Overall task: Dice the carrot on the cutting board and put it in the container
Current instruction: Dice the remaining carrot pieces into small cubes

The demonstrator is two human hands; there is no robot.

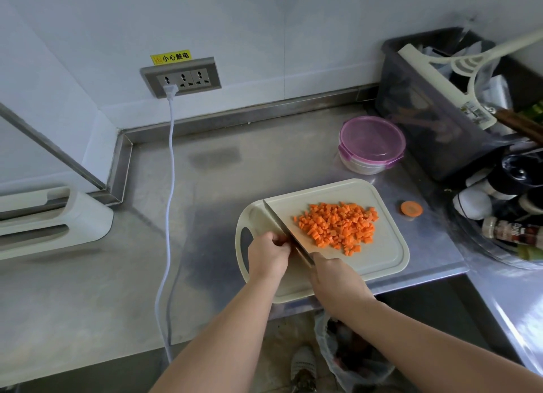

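A heap of diced carrot (338,226) lies on the cream cutting board (385,254) at the counter's front edge. My right hand (335,281) grips the handle of a knife (282,231), whose blade runs diagonally across the board's left part. Just left of the blade, my left hand (269,256) has its fingers curled onto a small remaining carrot piece (283,240), mostly hidden. A round container with a pink lid (371,143) stands behind the board with its lid on.
A round carrot end (411,208) lies on the steel counter (205,216) right of the board. A dark bin with utensils (435,104) and spice bottles (511,231) crowd the right. A white cord (169,204) hangs from the wall socket. A white appliance (53,219) sits left.
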